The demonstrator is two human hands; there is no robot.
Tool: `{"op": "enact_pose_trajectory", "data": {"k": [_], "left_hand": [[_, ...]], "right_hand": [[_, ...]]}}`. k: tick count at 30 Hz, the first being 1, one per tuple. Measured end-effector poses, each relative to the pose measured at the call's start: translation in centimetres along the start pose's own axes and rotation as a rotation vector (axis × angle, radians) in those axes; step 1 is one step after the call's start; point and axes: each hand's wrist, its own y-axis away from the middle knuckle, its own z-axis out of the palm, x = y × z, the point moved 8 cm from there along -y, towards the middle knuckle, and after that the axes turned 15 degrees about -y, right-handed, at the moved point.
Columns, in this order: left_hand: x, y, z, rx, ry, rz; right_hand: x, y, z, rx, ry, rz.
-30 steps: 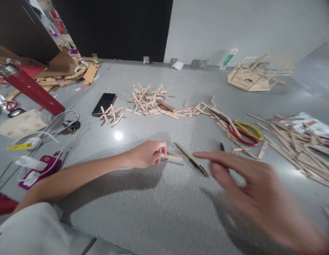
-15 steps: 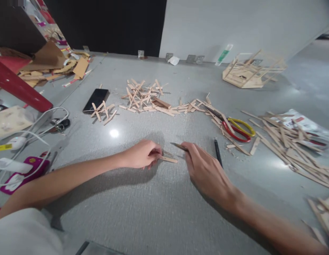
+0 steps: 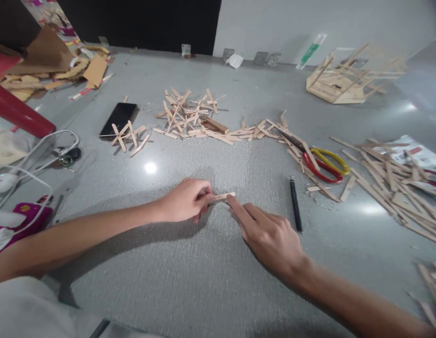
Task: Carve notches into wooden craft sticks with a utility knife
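From here I'm viewing what seems a craft workshop: sticks (image 3: 390, 174) are littering the bench (image 3: 190, 281), scissors (image 3: 311, 168) are lying among them, a wooden frame (image 3: 332, 90) is standing behind, cardboard (image 3: 50, 52) is lying heaped.

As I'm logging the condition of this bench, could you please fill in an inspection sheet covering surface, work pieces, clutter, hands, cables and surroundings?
Surface: grey tabletop, wood crumbs near the scissors.
Work pieces: small wooden stick between the hands; heap of wooden sticks beyond them.
Clutter: black pen right of the right hand; phone at left, crossed sticks at its near edge; cardboard scraps at far left.
Hands: left hand, fingers pinching the small stick; right hand, fingers at its other end, grip hidden.
Cables: white cables at left, by a purple block.
Surroundings: black panel and grey panel behind; wooden frame at back right.
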Motion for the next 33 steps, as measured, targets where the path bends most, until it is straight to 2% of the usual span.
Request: {"op": "enact_pose_trajectory", "data": {"k": [6,18,21,25,28,33], "left_hand": [[0.4,0.3,0.8,-0.082,0.015,-0.026],[0.6,0.3,0.7,0.041,0.087,0.015],[0.9,0.3,1.4,-0.018,0.193,-0.005],[1.2,0.3,2.3,-0.098,0.394,0.009],[1.1,0.2,2.3,-0.054,0.398,0.030],[1.0,0.4,2.5,0.006,0.327,0.053]], "right_hand": [[0.0,0.2,0.1,0.030,0.013,0.019],[-1.0,-0.3,-1.0,0.066,0.111,-0.063],[-1.1,-0.3,-1.2,0.069,0.112,-0.060],[-0.6,-0.2,-1.4,0.127,0.061,0.013],[-0.3,-0.3,-1.4,0.163,0.043,0.059],[-0.7,-0.5,-0.9,0.115,0.120,0.025]]}}
